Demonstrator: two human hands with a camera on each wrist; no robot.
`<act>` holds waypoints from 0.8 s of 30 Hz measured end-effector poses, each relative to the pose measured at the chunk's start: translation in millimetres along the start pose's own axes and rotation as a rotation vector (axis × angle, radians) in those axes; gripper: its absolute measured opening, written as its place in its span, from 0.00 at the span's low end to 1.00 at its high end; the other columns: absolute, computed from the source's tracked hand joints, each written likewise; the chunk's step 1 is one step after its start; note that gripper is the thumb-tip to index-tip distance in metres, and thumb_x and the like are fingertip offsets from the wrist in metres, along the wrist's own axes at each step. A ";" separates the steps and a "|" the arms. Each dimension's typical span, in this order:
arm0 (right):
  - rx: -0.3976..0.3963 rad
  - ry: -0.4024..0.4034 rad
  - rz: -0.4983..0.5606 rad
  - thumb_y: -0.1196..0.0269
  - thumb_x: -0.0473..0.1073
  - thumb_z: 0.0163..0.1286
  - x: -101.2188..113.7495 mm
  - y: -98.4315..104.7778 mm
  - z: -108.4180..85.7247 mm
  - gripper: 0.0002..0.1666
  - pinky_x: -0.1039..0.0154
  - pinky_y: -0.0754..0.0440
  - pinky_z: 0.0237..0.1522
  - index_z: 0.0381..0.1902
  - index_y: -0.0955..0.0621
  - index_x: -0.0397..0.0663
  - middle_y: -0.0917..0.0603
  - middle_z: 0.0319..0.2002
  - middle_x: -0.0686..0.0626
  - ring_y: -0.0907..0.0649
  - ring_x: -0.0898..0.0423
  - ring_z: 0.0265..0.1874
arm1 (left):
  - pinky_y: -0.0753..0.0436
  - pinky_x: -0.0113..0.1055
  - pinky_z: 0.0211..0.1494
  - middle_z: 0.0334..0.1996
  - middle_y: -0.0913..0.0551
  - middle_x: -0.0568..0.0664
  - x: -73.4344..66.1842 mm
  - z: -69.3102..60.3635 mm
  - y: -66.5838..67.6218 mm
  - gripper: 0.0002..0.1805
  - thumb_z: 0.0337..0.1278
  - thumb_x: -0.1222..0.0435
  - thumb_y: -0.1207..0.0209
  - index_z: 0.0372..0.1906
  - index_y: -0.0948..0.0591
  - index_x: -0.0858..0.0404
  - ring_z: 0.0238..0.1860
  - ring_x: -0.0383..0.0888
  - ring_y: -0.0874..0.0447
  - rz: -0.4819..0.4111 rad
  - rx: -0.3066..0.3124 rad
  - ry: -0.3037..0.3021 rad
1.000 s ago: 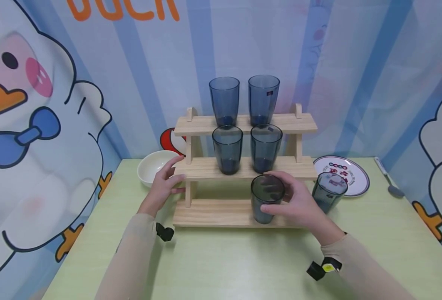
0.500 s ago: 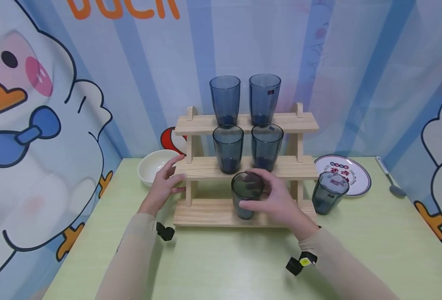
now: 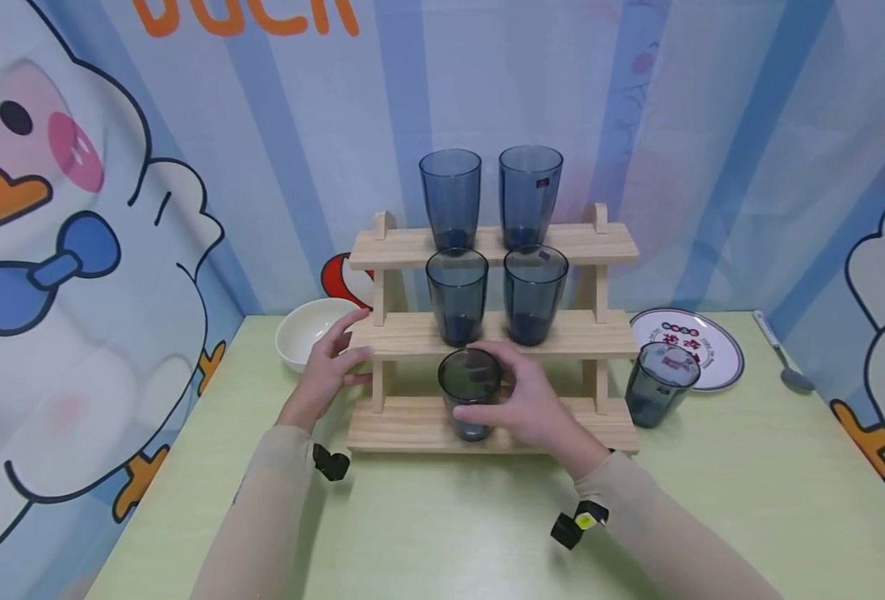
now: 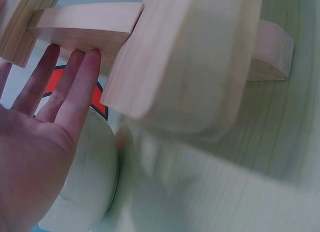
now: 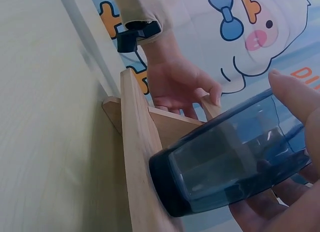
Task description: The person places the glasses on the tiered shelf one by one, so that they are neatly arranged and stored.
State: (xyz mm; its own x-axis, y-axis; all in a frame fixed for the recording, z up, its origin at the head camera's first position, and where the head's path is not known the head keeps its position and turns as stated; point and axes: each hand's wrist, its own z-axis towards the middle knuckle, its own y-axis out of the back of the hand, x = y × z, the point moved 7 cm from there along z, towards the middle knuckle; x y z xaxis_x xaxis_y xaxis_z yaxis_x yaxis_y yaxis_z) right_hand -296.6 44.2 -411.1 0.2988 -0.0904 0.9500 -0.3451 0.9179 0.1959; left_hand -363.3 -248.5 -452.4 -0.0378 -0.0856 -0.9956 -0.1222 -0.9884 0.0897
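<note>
My right hand [image 3: 527,402] grips a dark tinted drinking glass [image 5: 225,157], thumb and fingers on opposite sides. The glass is upright, its base at the bottom tier of the wooden shelf stand [image 3: 412,425]. At the stand's left side, my left hand [image 3: 324,371] holds the end of the middle tier. In the left wrist view, several of its fingers [image 4: 82,86] reach out against the upright. Two glasses [image 3: 456,297] stand on the middle tier, and two bluish ones [image 3: 450,200] on the top tier.
Another tinted glass [image 3: 660,385] stands on the table right of the stand, in front of a printed plate [image 3: 720,358]. A spoon-like utensil [image 3: 782,358] lies at the far right. Behind my left hand is a white bowl [image 3: 296,342]. A patterned curtain [image 3: 300,167] hangs behind.
My right hand has moved left along the bottom tier with the glass, from the right part to near the middle. The left hand has stayed at the stand's side.
</note>
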 end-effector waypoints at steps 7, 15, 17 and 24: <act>0.037 -0.041 0.002 0.17 0.37 0.54 0.2 -3.8 0.8 0.47 0.48 0.15 0.60 0.71 0.25 0.54 0.23 0.65 0.45 0.16 0.43 0.57 | 0.13 0.58 0.56 0.73 0.31 0.62 0.4 -0.4 -0.1 0.35 0.73 0.64 0.39 0.81 0.34 0.45 0.67 0.63 0.24 0.002 0.000 0.004; 0.049 -0.024 0.007 0.17 0.38 0.54 -3.5 -6.9 1.2 0.47 0.50 0.13 0.57 0.70 0.25 0.54 0.21 0.63 0.43 0.14 0.42 0.56 | 0.12 0.56 0.55 0.73 0.31 0.62 3.9 2.3 1.5 0.36 0.74 0.64 0.39 0.82 0.36 0.48 0.67 0.64 0.25 0.006 0.000 0.010; 0.043 -0.011 0.005 0.17 0.39 0.54 -4.2 -7.5 0.5 0.46 0.50 0.13 0.57 0.69 0.24 0.55 0.20 0.63 0.43 0.14 0.43 0.56 | 0.11 0.55 0.54 0.73 0.32 0.63 4.2 2.0 1.7 0.37 0.74 0.64 0.39 0.82 0.37 0.49 0.67 0.64 0.25 0.010 0.001 0.013; 0.028 0.013 -0.032 0.17 0.43 0.55 -5.5 -8.9 0.6 0.44 0.47 0.15 0.60 0.68 0.23 0.62 0.19 0.62 0.50 0.16 0.47 0.58 | 0.12 0.55 0.55 0.74 0.32 0.62 4.0 2.3 1.9 0.36 0.74 0.63 0.40 0.82 0.36 0.47 0.68 0.63 0.26 0.011 0.001 0.015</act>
State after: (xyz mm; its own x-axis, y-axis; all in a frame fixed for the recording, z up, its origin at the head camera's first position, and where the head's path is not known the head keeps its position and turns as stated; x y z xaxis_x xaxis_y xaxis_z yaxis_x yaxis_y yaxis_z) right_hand -295.8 36.3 -417.9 0.3215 -0.1148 0.9399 -0.3595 0.9035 0.2333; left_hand -365.9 -250.4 -456.2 -0.0248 -0.0987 -0.9948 -0.1232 -0.9872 0.1010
